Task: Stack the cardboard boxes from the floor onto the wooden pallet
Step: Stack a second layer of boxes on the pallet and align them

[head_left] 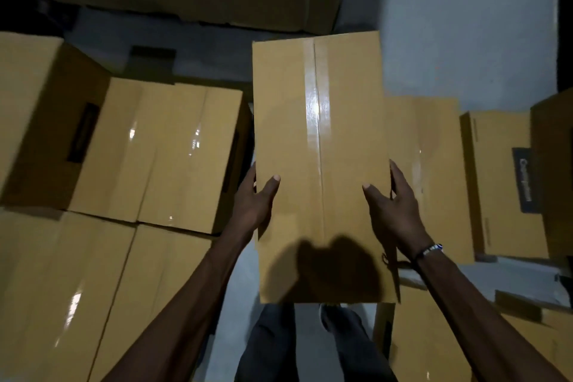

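Both hands clamp the carried box (319,164) by its long edges: left hand (252,205) on the left edge, right hand (392,211) on the right, thumbs laid over the taped top, fingers wrapped down the sides. I hold it level above grey floor (465,40). Taped boxes (161,152) crowd close on the left; another box (502,183) lies right, with bare floor beyond.

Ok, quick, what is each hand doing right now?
Left hand: grips the left side of the taped cardboard box, thumb on top.
Right hand: grips the box's right side, thumb on top.
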A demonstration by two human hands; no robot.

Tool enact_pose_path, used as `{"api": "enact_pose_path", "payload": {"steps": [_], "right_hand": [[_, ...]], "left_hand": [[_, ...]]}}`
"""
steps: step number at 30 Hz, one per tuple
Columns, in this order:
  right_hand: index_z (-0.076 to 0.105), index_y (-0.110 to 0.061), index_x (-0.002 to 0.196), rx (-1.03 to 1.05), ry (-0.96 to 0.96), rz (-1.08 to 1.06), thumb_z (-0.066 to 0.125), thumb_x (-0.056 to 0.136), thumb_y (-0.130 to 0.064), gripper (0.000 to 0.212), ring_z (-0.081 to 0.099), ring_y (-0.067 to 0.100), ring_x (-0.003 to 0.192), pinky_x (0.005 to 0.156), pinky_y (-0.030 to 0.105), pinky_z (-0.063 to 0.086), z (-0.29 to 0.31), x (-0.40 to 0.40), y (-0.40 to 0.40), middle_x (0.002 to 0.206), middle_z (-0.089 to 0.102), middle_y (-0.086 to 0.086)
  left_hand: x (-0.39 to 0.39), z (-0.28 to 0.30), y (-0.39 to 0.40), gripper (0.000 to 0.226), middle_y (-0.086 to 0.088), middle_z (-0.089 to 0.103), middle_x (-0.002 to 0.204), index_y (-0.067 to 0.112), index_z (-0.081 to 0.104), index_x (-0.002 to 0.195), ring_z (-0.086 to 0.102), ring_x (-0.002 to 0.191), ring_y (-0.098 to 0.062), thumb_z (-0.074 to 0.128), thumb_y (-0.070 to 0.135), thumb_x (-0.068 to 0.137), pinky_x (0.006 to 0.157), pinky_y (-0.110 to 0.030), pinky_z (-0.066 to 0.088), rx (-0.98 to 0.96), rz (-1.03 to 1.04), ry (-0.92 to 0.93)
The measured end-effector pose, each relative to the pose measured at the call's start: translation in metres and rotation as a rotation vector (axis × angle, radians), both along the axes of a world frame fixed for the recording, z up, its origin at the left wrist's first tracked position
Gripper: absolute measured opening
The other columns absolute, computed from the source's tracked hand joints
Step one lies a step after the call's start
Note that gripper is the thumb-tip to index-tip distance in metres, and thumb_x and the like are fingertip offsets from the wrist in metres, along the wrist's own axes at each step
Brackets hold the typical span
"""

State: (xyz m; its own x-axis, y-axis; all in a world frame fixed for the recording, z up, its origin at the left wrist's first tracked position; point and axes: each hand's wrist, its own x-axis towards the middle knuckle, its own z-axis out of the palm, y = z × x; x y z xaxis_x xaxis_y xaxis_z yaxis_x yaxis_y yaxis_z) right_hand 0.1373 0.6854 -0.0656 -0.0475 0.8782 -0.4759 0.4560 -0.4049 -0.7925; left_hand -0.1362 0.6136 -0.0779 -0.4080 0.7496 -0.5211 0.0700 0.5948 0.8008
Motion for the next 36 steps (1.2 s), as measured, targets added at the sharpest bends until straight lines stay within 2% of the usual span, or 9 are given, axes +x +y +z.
{"api": "enact_pose_path", "payload": {"steps": [2, 4, 6, 9, 11, 17, 21, 27, 36], "right_hand": [[0.027, -0.032, 0.161, 0.055, -0.003, 0.051, 0.068, 0.098, -0.034, 0.075, 0.03, 0.013, 0.148, 0.114, 0.035, 0.029, 0.055, -0.003, 0.004, 0.165, 0.031, -0.009], [0.029, -0.034, 0.159, 0.122, 0.015, 0.105, 0.068, 0.097, -0.036, 0.073, 0.033, 0.009, 0.139, 0.11, 0.038, 0.034, 0.107, -0.007, 0.006, 0.157, 0.035, -0.016], [0.034, -0.037, 0.157, 0.183, 0.041, 0.169, 0.069, 0.097, -0.038, 0.07, 0.036, 0.009, 0.136, 0.108, 0.041, 0.038, 0.153, -0.012, 0.007, 0.151, 0.04, -0.02], [0.038, -0.04, 0.155, 0.242, 0.067, 0.276, 0.07, 0.094, -0.044, 0.07, 0.044, 0.015, 0.137, 0.108, 0.046, 0.043, 0.209, -0.017, 0.009, 0.154, 0.047, -0.012], [0.039, -0.045, 0.153, 0.262, 0.116, 0.381, 0.072, 0.091, -0.046, 0.07, 0.045, 0.013, 0.134, 0.106, 0.045, 0.045, 0.243, -0.023, 0.007, 0.149, 0.049, -0.014], [0.045, -0.053, 0.147, 0.266, 0.281, 0.589, 0.076, 0.085, -0.05, 0.069, 0.051, 0.012, 0.133, 0.11, 0.05, 0.045, 0.308, -0.052, -0.008, 0.144, 0.052, -0.017], [0.046, -0.049, 0.147, 0.208, 0.417, 0.762, 0.079, 0.081, -0.058, 0.074, 0.053, 0.014, 0.134, 0.109, 0.051, 0.045, 0.332, -0.082, -0.034, 0.147, 0.053, -0.013], [0.044, -0.055, 0.147, 0.101, 0.473, 0.95, 0.079, 0.07, -0.071, 0.085, 0.045, 0.018, 0.142, 0.115, 0.059, 0.038, 0.344, -0.108, -0.101, 0.152, 0.051, -0.015], [0.047, -0.04, 0.151, 0.053, 0.562, 1.178, 0.081, 0.078, -0.051, 0.081, 0.045, 0.009, 0.142, 0.119, 0.049, 0.035, 0.351, -0.115, -0.204, 0.15, 0.053, -0.02]], "left_hand": [[-0.002, 0.046, -0.01, 0.055, 0.023, 0.059, 0.138, 0.036, 0.047, 0.154, 0.054, 0.13, 0.002, 0.064, 0.043, 0.102, 0.11, -0.026, 0.043, 0.041, 0.046, 0.009], [-0.004, 0.093, -0.02, 0.053, 0.036, 0.056, 0.127, 0.036, 0.046, 0.153, 0.049, 0.112, 0.029, 0.063, 0.042, 0.103, 0.097, -0.003, 0.04, 0.081, 0.088, 0.045], [-0.004, 0.138, -0.032, 0.055, 0.042, 0.048, 0.12, 0.034, 0.043, 0.156, 0.046, 0.102, 0.036, 0.061, 0.038, 0.105, 0.086, 0.006, 0.036, 0.129, 0.146, 0.062], [-0.002, 0.199, -0.063, 0.057, 0.033, 0.055, 0.137, 0.046, 0.042, 0.154, 0.052, 0.131, 0.003, 0.061, 0.054, 0.101, 0.115, -0.03, 0.043, 0.205, 0.246, 0.045], [0.002, 0.232, -0.089, 0.064, 0.022, 0.051, 0.152, 0.053, 0.04, 0.153, 0.05, 0.14, -0.012, 0.061, 0.068, 0.095, 0.116, -0.045, 0.044, 0.248, 0.34, 0.031], [0.012, 0.304, -0.171, 0.065, 0.017, 0.054, 0.152, 0.058, 0.042, 0.15, 0.056, 0.135, -0.014, 0.068, 0.068, 0.091, 0.104, -0.037, 0.054, 0.374, 0.629, -0.036], [0.029, 0.331, -0.232, 0.06, 0.009, 0.06, 0.146, 0.04, 0.045, 0.155, 0.07, 0.117, -0.011, 0.068, 0.033, 0.1, 0.08, -0.024, 0.06, 0.533, 0.759, -0.097], [0.057, 0.334, -0.329, 0.077, 0.004, 0.049, 0.157, 0.052, 0.047, 0.15, 0.058, 0.136, -0.025, 0.08, 0.048, 0.081, 0.11, -0.057, 0.049, 0.616, 0.957, -0.046], [0.127, 0.339, -0.444, 0.079, 0.013, 0.055, 0.153, 0.052, 0.046, 0.151, 0.054, 0.14, -0.017, 0.08, 0.044, 0.081, 0.117, -0.054, 0.042, 0.622, 1.178, 0.019]]}}
